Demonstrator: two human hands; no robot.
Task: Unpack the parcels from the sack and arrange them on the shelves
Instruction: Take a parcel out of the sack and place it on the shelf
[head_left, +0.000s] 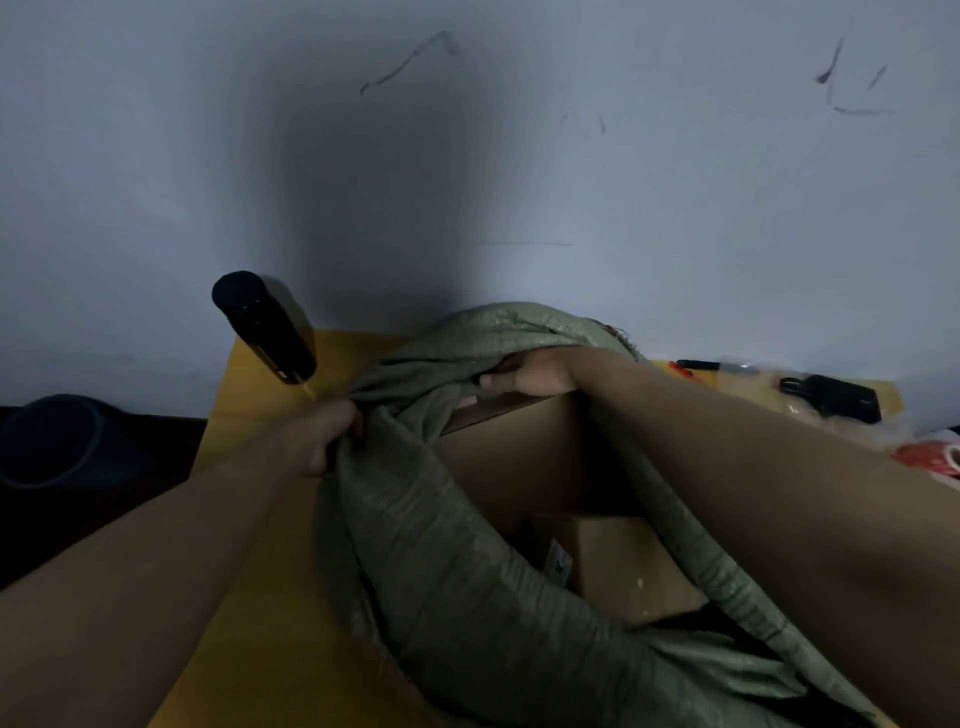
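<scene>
A green woven sack (447, 561) lies open on a yellow table (270, 613). My left hand (327, 436) grips a bunch of the sack's rim at its left side. Inside stands a large cardboard box (519, 467), and my right hand (530, 376) reaches into the sack's far end and holds the box's top edge, thumb showing, fingers hidden behind it. A smaller cardboard parcel (623, 566) with a label lies lower in the sack. No shelves are in view.
A black cylindrical bottle (262, 325) stands at the table's back left, close to my left hand. At the far right lie a black device (836, 397), a red tape roll (935, 460) and plastic wrapping. A dark round bin (57, 441) sits left, below the table. The wall is directly behind.
</scene>
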